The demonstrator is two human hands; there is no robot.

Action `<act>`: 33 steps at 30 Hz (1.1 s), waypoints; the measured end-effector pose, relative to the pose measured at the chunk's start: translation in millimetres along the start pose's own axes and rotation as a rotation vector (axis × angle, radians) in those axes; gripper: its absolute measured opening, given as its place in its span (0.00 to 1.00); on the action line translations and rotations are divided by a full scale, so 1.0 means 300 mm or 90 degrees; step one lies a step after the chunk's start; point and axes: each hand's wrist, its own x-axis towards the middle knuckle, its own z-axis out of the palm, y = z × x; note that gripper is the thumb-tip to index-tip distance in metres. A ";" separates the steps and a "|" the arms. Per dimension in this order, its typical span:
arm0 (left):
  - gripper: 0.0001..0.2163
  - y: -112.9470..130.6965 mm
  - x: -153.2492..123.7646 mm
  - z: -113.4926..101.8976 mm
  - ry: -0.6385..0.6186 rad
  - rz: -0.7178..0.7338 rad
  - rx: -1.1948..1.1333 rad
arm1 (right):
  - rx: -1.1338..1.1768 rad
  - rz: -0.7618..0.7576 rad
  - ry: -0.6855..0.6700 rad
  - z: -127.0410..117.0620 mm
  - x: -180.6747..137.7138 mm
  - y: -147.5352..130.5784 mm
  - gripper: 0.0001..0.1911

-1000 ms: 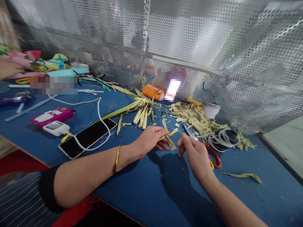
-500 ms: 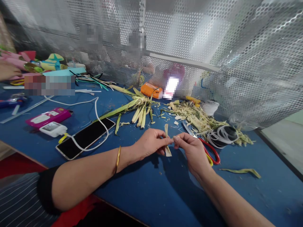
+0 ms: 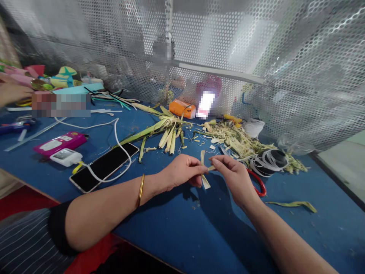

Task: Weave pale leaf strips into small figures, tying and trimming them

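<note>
My left hand (image 3: 182, 172) and my right hand (image 3: 232, 178) meet over the blue table (image 3: 176, 228), both pinching the same pale leaf strips (image 3: 204, 173). One strip stands upright between my fingertips and another crosses it toward my right fingers. A gold bangle sits on my left wrist. Red-handled scissors (image 3: 258, 182) lie just behind my right hand, partly hidden by it.
A bundle of cut green leaves (image 3: 162, 131) and a heap of leaf scraps (image 3: 239, 142) lie beyond my hands. A phone (image 3: 104, 165) on a white cable, a pink case (image 3: 58, 141), an orange box (image 3: 182, 109) and a tape roll (image 3: 270, 160) are around. Perforated metal panels wall the back. Another person's hand (image 3: 13, 93) shows at far left.
My right hand has come in to meet my left and now pinches the strips; the strips turned from slanted to upright and crossed.
</note>
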 end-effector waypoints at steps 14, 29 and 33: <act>0.09 -0.037 -0.001 0.008 -0.108 0.050 0.174 | -0.092 -0.091 -0.006 0.039 -0.044 -0.029 0.09; 0.18 -0.008 -0.001 0.020 -0.014 -0.033 -0.114 | 0.116 0.075 -0.092 -0.011 0.008 -0.010 0.20; 0.11 -0.012 -0.003 0.017 -0.047 -0.054 -0.093 | 0.101 0.054 -0.068 0.004 -0.010 -0.006 0.18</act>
